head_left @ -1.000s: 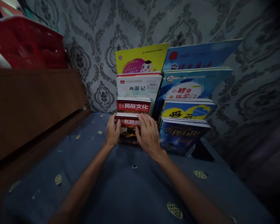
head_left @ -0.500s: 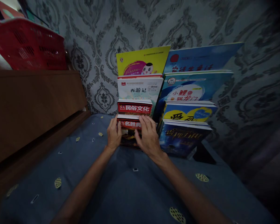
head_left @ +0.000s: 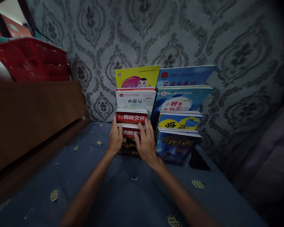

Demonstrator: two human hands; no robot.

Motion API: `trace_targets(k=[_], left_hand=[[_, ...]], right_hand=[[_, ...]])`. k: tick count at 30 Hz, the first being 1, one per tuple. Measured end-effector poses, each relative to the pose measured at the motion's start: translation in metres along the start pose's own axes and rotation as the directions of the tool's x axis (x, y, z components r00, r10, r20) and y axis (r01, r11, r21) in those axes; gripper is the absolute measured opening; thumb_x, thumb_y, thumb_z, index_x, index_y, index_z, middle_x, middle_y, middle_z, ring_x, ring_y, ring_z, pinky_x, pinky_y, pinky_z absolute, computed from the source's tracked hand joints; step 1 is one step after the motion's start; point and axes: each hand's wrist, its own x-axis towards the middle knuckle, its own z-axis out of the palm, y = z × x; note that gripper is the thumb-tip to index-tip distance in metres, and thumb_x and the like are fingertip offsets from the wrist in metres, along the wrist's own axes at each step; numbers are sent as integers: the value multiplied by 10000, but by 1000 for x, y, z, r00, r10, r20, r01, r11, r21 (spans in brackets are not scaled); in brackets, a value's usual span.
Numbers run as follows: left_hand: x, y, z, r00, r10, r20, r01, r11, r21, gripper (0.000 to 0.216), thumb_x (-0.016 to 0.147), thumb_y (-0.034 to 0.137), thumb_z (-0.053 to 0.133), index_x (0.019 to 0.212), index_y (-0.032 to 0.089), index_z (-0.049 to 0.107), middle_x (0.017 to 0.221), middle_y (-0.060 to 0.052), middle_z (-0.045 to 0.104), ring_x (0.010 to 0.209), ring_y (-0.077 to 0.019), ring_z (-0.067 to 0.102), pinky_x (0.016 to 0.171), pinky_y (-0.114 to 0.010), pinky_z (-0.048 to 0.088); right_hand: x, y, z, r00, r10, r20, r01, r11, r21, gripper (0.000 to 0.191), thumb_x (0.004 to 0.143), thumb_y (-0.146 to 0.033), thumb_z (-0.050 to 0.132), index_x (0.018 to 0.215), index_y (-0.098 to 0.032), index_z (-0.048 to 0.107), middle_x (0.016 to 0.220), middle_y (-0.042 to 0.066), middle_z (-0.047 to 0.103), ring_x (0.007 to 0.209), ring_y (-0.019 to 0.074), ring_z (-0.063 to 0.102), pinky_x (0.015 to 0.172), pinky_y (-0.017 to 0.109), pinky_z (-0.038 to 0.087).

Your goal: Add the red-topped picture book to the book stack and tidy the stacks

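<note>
Your two hands are at the front of the left column of books, one on each side. Your left hand (head_left: 115, 138) lies along the left edge of the front book (head_left: 129, 145), a dark cover with a red title band, its thumb near the top left corner. Your right hand (head_left: 145, 142) is at the other side, thumb against the front cover and fingers reaching over the top right corner towards the red 民俗文化 book (head_left: 132, 117) just behind. Both are half open, fingers fairly straight; you touch the books, but whether you grip them firmly cannot be told.

The front book stands upright on the blue patterned cloth (head_left: 132, 201). Behind it, in rising steps, come the 民俗文化 book, the white 西游记 book (head_left: 125, 101) and a yellow book (head_left: 130, 71) with a cartoon face.

To the right, a second column begins with a dark blue book (head_left: 174, 151), then a blue-and-yellow book (head_left: 195, 121), the teal 小鲤鱼跳龙门 book (head_left: 198, 96) and a tall blue book (head_left: 191, 72). A flat black piece (head_left: 198, 160) (its nature is unclear) sits by that column's right side. At far left, a red basket (head_left: 33, 61) rests on a brown wooden cabinet (head_left: 35, 116), near the damask-patterned wall (head_left: 142, 37).
</note>
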Motion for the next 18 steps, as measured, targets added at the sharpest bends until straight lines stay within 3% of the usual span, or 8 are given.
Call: trace_targets(k=[4,7,13,18], left_hand=[[16,4,3,1000,13,-21,-14,999,-46,668,1021,542,351,1571,173,261,1638,-123,303,1516,-230,301,1266,-395,206],[26,4,4,999,6,-51,-10,997,-81,608,1021,519,377,1532,191,353,1593,-111,399,1477,-227,380,1247,-389,261],[31,3,9,990,22,-139,-32,997,-68,524,1039,471,339,1431,167,508,1440,-117,585,1352,-215,540,1173,-369,394],[30,1,11,985,4,-170,-14,998,-55,490,1039,401,360,1452,171,491,1470,-114,559,1385,-222,507,1191,-383,374]], right_hand=[[9,-1,6,998,60,-15,-60,998,0,613,1031,-322,390,1593,-191,184,1684,174,126,1552,320,144,1191,605,308],[14,-2,11,994,108,-10,-108,994,34,636,1037,-350,369,1604,-183,134,1687,181,102,1551,312,158,1191,581,321],[13,-3,19,987,150,-56,-147,988,45,601,1036,-338,353,1590,-160,202,1656,206,215,1533,321,224,1167,587,355],[11,-2,19,987,150,-55,-148,988,41,572,1038,-317,340,1568,-118,256,1636,230,250,1531,311,234,1176,566,353]])
